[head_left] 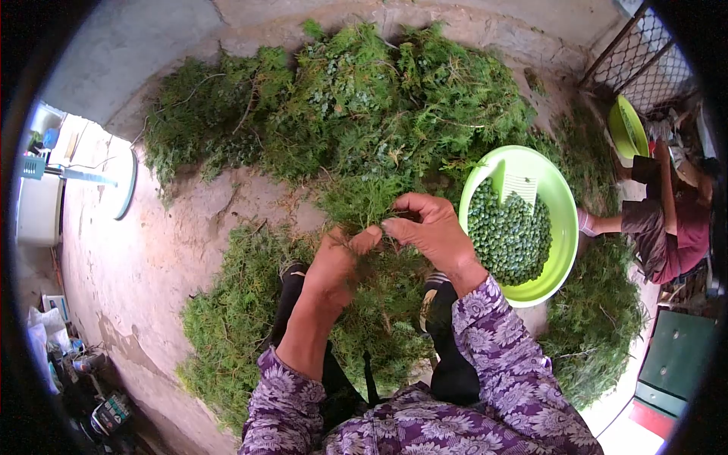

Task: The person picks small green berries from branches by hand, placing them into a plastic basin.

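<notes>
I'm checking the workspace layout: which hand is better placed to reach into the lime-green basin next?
Probably the right hand: the lime-green basin stands on that side, close by. The left hand is farther off, with the right hand between it and the basin.

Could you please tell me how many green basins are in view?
2. One basin with berries in it, the nearer basin, sits right of the right hand; the farther basin is at upper right, near another person. Others may be hidden.
</notes>
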Motion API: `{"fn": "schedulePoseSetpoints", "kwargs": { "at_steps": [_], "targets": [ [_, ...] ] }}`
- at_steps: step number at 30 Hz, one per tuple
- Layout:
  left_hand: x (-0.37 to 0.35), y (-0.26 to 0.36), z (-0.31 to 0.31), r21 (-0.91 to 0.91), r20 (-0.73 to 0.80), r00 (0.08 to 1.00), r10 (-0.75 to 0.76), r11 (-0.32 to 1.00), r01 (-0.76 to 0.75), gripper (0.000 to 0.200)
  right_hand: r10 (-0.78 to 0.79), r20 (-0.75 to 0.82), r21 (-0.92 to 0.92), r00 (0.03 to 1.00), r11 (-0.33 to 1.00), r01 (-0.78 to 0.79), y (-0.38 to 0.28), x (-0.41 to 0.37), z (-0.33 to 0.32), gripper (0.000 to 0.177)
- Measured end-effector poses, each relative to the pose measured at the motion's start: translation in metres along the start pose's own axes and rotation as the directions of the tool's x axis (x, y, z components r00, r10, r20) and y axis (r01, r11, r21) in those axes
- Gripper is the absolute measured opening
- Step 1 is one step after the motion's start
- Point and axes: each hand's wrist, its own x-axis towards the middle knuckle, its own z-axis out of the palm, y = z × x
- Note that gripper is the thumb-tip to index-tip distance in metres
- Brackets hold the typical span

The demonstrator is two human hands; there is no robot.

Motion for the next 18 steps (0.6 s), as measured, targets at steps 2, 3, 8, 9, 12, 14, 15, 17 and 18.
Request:
{"fn": "schedulePoseSetpoints", "kwargs": {
  "at_steps": [2, 3, 8, 9, 12, 14, 15, 17, 18],
  "targets": [
    [0.001, -0.002, 0.004, -0.014, 0.081, 0.995, 0.054, 0.998, -0.053, 0.024, -0.008, -0.015, -0.011, 1.0, 1.0, 0.007, 0.0, -0.001, 0.0, 0.019],
    [0.001, -0.003, 0.005, -0.033, 0.16, 0.981, 0.111, 0.994, -0.107, 0.024, -0.016, -0.028, -0.024, 0.999, 1.0, 0.016, -0.001, -0.002, 0.0, 0.018],
    [-0.003, 0.001, 0.005, -0.049, 0.061, 0.996, 0.065, 0.997, -0.062, 0.021, 0.118, 0.009, -0.009, 0.993, 0.993, -0.118, -0.011, -0.002, -0.003, 0.019],
    [-0.005, 0.003, 0.006, -0.078, 0.023, 0.998, 0.066, 0.995, -0.064, 0.02, 0.212, 0.022, 0.048, 0.977, 0.976, -0.213, -0.011, -0.002, -0.004, 0.02],
    [0.001, -0.003, 0.002, -0.077, 0.032, 0.992, 0.119, 0.99, -0.116, 0.018, 0.246, 0.028, 0.236, 0.969, 0.94, -0.246, -0.009, -0.002, 0.0, 0.016],
    [0.002, -0.003, -0.001, -0.075, 0.026, 0.995, 0.1, 0.992, -0.098, 0.018, 0.275, 0.02, 0.315, 0.961, 0.911, -0.267, -0.006, -0.001, 0.002, 0.016],
    [0.003, -0.003, -0.001, -0.074, 0.021, 0.996, 0.082, 0.994, -0.08, 0.017, 0.304, 0.014, 0.393, 0.953, 0.874, -0.285, -0.004, -0.001, 0.002, 0.016],
    [0.001, -0.002, 0.001, -0.08, 0.003, 0.997, 0.081, 0.993, -0.081, 0.016, 0.317, 0.017, 0.414, 0.948, 0.861, -0.295, -0.004, -0.001, 0.001, 0.015],
    [-0.001, -0.001, 0.003, -0.087, -0.015, 0.997, 0.08, 0.993, -0.081, 0.015, 0.33, 0.021, 0.434, 0.944, 0.847, -0.306, -0.003, -0.001, 0.001, 0.015]
  ]
}}
